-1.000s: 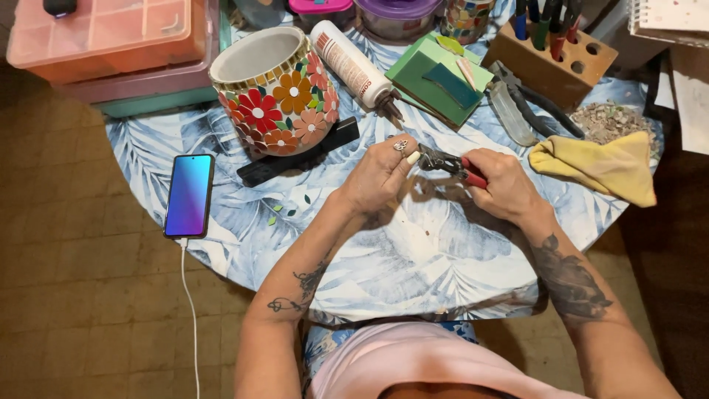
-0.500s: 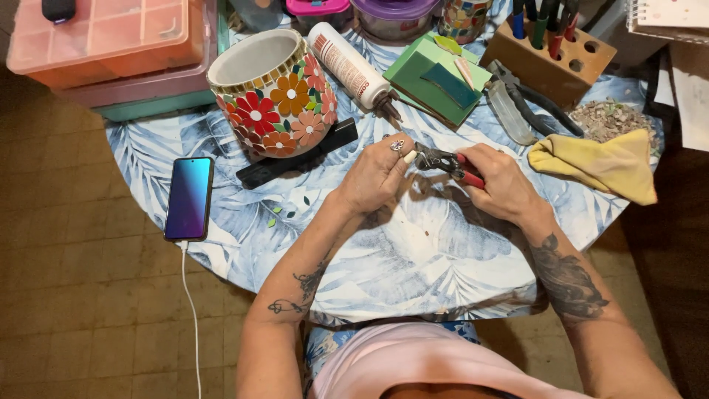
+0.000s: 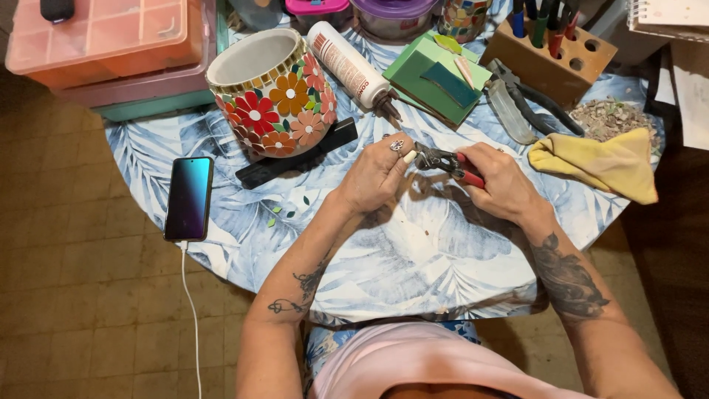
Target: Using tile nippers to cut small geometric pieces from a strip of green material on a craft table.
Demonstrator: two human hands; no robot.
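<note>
both hands sit a bit higher on the desk (image 3: 443, 258) than before. phone (image 3: 189, 197) lies flat at the left. flower pot (image 3: 269, 92) rests tipped. left hand (image 3: 377, 174) pinches a tiny piece, steadying it. right hand (image 3: 498, 181) squeezes red nippers (image 3: 447, 162), ready to cut it.
</note>
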